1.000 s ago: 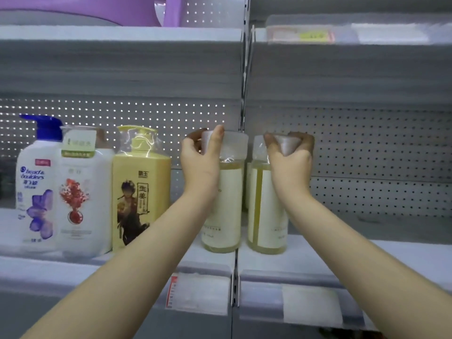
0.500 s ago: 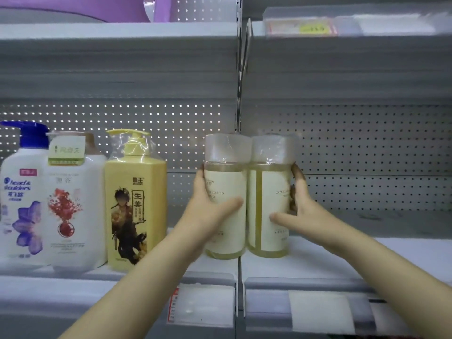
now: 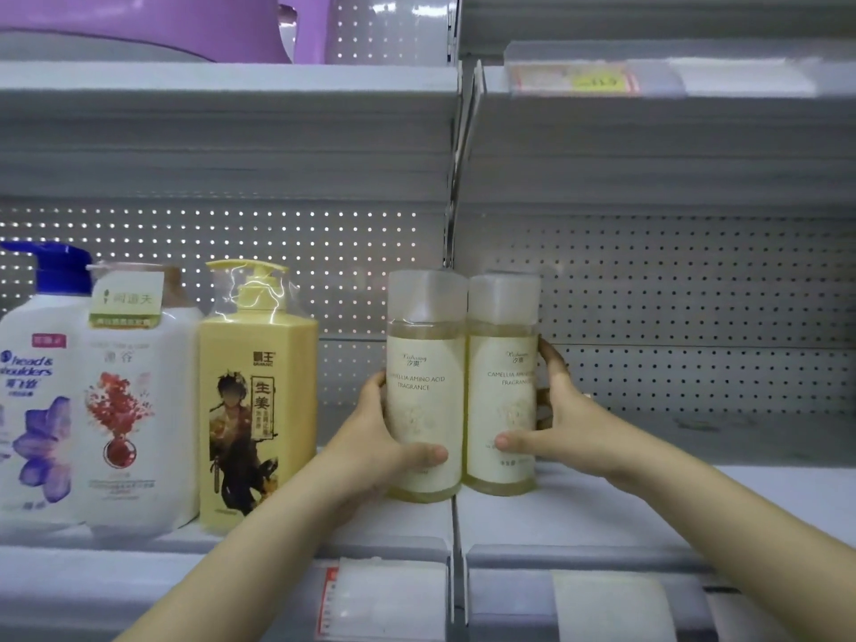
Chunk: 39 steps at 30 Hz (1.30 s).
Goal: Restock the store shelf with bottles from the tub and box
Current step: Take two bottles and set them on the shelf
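Observation:
Two matching clear bottles of pale yellow liquid with frosted caps stand side by side on the grey shelf (image 3: 602, 512), straddling the seam between two shelf sections. My left hand (image 3: 370, 437) grips the left bottle (image 3: 424, 363) low on its body, thumb across the label. The right bottle (image 3: 502, 363) is held by my right hand (image 3: 556, 424), fingers behind it and thumb on the front. Both labels face me.
Left of them stand a yellow pump bottle (image 3: 257, 396), a white bottle with red print (image 3: 134, 400) and a white bottle with a blue pump (image 3: 39, 396). A purple tub (image 3: 153, 25) sits on the upper shelf. Perforated back panel behind; shelf to the right holds nothing visible.
Both hands dropped from the caps to the bottles' bodies. The bottles have turned so their labels now face front.

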Tool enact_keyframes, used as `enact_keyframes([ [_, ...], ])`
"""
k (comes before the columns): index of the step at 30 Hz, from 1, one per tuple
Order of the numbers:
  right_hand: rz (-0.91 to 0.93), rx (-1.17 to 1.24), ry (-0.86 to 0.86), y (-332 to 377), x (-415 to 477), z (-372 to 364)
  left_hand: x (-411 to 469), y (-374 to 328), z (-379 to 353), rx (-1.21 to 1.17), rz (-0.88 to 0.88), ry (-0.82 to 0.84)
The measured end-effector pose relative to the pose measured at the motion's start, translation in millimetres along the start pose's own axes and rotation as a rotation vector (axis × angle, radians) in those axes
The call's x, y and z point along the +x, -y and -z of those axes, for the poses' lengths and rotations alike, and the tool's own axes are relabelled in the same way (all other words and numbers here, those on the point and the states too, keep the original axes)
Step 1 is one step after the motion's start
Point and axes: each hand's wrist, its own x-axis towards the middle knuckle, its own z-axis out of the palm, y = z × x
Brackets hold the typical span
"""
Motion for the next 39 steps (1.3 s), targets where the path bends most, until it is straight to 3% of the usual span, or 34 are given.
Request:
enact_keyframes([
  [7,-0.024,-0.131,-0.135,-1.0,19.7,-11.3,13.2,-10.2,-5.9,0.111,0.037,-0.064],
  [12,-0.051,-0.16,-0.09,-2.2,34.1,-5.5,25.9,-13.5,-6.4,0.159,0.071,-0.064],
  [18,-0.058,-0.226,-0.163,-9.1,54.5,-10.3,44.6,-10.5,-14.8,0.211,0.066,-0.099],
  [25,-0.095,-0.246,-0.154,-12.9,80.1,-10.3,65.9,-17.0,-19.4,0.287,0.194,-0.057],
  [39,-0.044,-0.261,-0.141,-31.3,115.3,-10.9,114.3,-7.1,-23.2,0.429,0.259,-0.087],
])
